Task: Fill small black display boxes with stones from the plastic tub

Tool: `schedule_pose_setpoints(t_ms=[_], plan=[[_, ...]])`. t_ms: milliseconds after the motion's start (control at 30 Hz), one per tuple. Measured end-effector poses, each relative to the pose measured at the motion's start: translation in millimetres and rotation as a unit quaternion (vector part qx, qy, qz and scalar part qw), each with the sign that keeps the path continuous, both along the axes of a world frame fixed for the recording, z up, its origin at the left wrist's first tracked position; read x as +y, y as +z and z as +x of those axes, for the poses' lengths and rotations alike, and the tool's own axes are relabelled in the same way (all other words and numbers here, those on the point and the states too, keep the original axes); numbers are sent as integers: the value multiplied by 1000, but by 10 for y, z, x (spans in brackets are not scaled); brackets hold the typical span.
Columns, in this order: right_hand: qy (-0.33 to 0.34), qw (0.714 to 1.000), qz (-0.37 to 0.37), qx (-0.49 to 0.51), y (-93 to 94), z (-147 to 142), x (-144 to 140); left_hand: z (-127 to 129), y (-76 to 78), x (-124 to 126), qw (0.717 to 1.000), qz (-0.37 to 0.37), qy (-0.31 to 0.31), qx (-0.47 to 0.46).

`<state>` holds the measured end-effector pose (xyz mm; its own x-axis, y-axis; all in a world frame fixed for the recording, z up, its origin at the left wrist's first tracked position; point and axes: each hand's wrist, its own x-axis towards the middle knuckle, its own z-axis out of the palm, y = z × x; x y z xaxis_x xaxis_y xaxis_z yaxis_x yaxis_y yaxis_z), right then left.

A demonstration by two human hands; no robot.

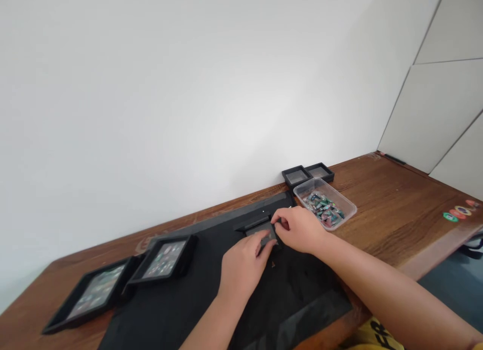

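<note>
A small black display frame [250, 231] lies on a dark mat, with a raised black edge at its back. My left hand [241, 264] is closed at the front of this frame, thumb and fingers on it. At its right side, my right hand [300, 229] has its fingertips pressed together; whatever they hold is hidden or too small to name. A tiny brownish piece [273, 264] rests on the mat just in front of the frame. Close beyond my right hand stands a clear plastic tub [345, 204] holding many small colourful pieces.
The black mat [181, 304] covers part of the wooden table [385, 204]. Two larger black frames, one outer left [94, 292] and one nearer [164, 262], hold small items. Two small black frames [297, 176] sit by the white wall. Several round badges [462, 210] lie far right.
</note>
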<state>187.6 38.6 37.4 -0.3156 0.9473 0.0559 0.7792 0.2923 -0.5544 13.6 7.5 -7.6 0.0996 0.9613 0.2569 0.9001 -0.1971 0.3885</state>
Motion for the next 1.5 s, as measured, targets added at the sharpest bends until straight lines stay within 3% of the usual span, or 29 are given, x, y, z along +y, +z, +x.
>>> schedule_pose_setpoints(t_ms=[267,633,900,1133,1500], plan=[[22,1000,-10,-14,60,-41,-83,106,174,67,989,-134,56,17],[28,998,-21,-49,-3,1,-48,59,119,133,991,-126,33,18],[54,992,-23,-110,-55,-16,-18,-143,82,112,994,-103,15,-24],[122,988,-13,-98,-129,-20,62,-261,95,121,995,-96,23,-30],[77,994,-19,-76,-176,-33,117,-429,79,142,995,-75,23,-56]])
